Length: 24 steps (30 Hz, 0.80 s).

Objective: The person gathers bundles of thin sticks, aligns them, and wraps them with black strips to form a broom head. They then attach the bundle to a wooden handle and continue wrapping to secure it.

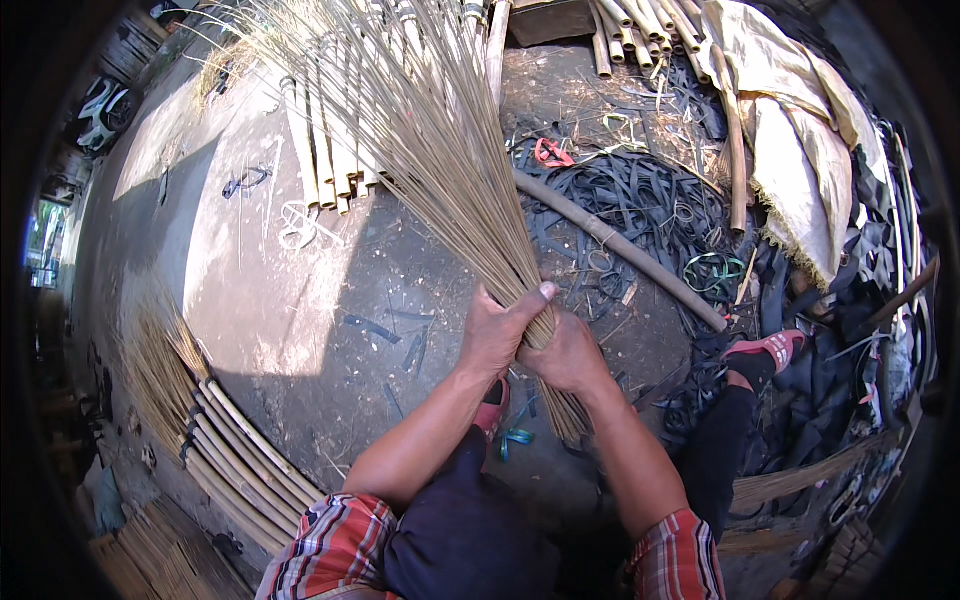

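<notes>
A large bundle of long thin broom sticks (450, 190) runs from between my legs up past the top edge, fanning out at its far end. Both of my hands wrap round it near its lower end. My left hand (495, 325) grips from the left side, its thumb lying across the sticks. Just below and to the right, my right hand (568, 350) is closed round the same bundle. The short butt ends of the sticks poke out beneath my hands, above the floor.
Finished stick brooms with bamboo handles (245, 440) lie at the lower left. Bamboo poles (325, 150) rest at the far side. A heap of black rubber strips (640, 210) spreads to the right, with a wooden pole (630, 250) across it. A pale sack (800, 170) lies beyond.
</notes>
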Tool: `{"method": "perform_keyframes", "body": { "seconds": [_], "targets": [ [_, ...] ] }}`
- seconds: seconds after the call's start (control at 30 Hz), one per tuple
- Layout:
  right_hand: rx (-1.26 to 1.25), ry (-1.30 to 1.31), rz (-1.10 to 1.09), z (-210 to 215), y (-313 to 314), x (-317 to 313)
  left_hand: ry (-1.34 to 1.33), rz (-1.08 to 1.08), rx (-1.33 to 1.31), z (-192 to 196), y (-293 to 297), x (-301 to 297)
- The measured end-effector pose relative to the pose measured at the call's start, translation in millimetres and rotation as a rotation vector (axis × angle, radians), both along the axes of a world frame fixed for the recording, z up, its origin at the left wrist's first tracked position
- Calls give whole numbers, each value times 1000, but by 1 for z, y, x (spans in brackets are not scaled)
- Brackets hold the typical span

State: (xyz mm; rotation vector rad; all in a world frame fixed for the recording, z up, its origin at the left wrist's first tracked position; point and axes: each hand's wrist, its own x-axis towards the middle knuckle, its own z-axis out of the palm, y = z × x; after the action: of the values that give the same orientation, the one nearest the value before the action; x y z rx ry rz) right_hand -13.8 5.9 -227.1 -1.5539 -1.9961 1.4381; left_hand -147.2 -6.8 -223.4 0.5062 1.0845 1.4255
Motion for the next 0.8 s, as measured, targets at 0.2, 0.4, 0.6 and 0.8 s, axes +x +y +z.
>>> {"method": "perform_keyframes", "body": {
  "seconds": [0.2,0.4,0.6,0.8],
  "targets": [
    [119,-7,-157,-1,-10,-10,135,10,10,-6,4,1],
    [25,-133,-168,1,-11,-15,134,59,-1,-4,3,5],
    [54,-48,-97,-8,-10,-13,-32,40,0,-5,4,1],
    [-13,43,-96,-15,-6,-9,169,3,-5,-13,3,-2]
  ]
}}
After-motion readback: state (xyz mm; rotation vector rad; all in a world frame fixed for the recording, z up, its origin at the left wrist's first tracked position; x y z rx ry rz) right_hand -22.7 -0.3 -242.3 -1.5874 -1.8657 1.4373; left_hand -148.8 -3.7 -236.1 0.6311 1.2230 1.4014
